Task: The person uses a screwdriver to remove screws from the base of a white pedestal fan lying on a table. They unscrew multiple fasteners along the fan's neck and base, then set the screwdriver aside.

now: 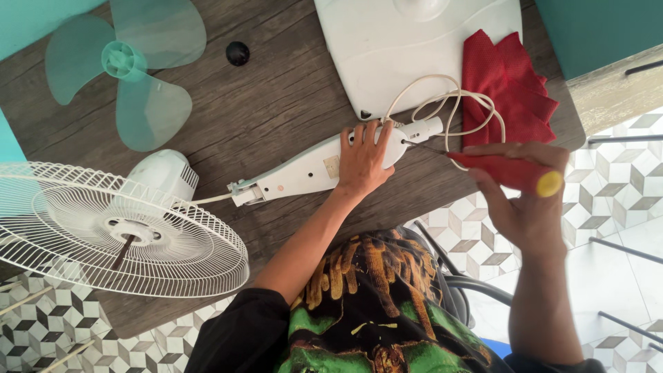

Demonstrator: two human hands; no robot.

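Right hand (pixel 525 207) grips screwdriver (pixel 507 170) | left hand (pixel 362 159) pins fan column (pixel 304 169) near table edge (pixel 442 197)

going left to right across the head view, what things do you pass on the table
white fan grille → translucent green fan blade → small black cap → left hand on the white fan column → red cloth → right hand holding the red screwdriver

Left arm bare, reaching forward from lower centre, forearm angled up-right, wrist straight. Left hand (pixel 362 160) palm down, fingers spread and flat, pressing downward, thumb out to right side. Right arm coming in from lower right, forearm near vertical, wrist bent inward. Right hand (pixel 523 197) curled in closed grip, fingers wrapped, knuckles toward left. Hands near, not touching.
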